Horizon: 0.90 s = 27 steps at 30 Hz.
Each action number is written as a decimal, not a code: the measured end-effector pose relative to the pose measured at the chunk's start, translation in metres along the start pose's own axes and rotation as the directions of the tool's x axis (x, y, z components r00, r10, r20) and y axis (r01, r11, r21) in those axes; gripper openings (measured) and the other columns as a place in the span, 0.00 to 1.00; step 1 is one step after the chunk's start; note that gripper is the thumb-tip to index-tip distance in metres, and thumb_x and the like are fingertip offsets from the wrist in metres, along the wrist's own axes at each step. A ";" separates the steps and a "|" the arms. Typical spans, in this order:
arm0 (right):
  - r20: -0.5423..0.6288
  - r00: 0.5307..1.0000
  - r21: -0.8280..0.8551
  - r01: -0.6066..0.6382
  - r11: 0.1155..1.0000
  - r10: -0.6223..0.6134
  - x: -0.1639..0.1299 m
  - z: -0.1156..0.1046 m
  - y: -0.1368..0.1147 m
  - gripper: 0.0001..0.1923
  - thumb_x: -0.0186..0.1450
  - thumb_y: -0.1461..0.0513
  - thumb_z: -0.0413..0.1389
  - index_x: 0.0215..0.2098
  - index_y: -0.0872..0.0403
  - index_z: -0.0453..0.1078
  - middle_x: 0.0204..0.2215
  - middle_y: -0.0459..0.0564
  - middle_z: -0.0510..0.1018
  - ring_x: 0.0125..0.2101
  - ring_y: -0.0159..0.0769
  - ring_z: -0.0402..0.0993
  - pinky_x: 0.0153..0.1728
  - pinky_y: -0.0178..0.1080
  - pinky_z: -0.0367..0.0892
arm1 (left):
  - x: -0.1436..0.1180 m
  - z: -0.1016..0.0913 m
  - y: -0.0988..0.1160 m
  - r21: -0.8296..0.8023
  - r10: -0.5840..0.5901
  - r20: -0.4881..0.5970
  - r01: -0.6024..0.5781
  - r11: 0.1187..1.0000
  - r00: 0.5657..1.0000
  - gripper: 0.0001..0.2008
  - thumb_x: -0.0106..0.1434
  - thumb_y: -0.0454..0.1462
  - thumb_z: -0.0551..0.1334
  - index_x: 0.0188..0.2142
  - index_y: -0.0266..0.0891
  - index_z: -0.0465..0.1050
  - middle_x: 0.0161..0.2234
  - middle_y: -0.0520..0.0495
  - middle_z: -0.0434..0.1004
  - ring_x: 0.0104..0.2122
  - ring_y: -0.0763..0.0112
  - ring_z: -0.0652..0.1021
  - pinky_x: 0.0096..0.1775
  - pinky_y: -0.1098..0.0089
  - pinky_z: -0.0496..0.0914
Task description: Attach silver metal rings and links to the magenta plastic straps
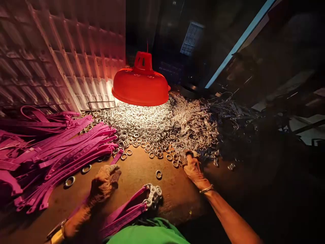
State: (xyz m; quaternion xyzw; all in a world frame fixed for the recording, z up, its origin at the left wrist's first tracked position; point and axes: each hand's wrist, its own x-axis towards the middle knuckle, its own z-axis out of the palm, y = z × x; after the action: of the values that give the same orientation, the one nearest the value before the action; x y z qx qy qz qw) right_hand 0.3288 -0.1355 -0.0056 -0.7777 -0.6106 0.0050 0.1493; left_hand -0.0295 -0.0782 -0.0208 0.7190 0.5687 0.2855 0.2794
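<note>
My left hand (104,183) is closed around a pink strap (117,156), whose end sticks out above the fingers. Coverings wrap some of its fingertips. At the front edge of a heap of small metal links (195,128), my right hand (194,171) has its fingers curled together; what they pinch, if anything, is hidden. Between the hands a single metal ring (158,174) lies on the wooden table (137,166). Close to my body, another pink strap (129,210) is looped, with a bunch of joined metal rings (153,196) at its end.
A red lamp (141,83) hangs low over a large pile of metal rings (142,125). Many pink straps (76,145) are stacked at the left, with loose rings (69,182) beside them. Behind them stands a ribbed panel (63,51). The right side is dark.
</note>
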 end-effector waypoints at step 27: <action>-0.086 0.863 0.246 0.502 0.829 -0.497 0.023 0.068 -0.104 0.13 0.57 0.68 0.50 0.39 0.57 0.72 0.29 0.57 0.78 0.29 0.41 0.74 0.32 0.40 0.69 | 0.065 -0.129 -0.011 -0.209 -0.233 -0.388 0.161 0.964 0.892 0.13 0.60 0.47 0.54 0.29 0.39 0.64 0.21 0.54 0.64 0.22 0.74 0.65 0.26 0.74 0.60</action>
State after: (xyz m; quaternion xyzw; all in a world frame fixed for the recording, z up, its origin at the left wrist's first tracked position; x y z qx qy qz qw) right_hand 0.2226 -0.0769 -0.0414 -0.5647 -0.7851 0.0386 0.2516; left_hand -0.1181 -0.0025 0.0647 0.5548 0.6581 0.4475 0.2426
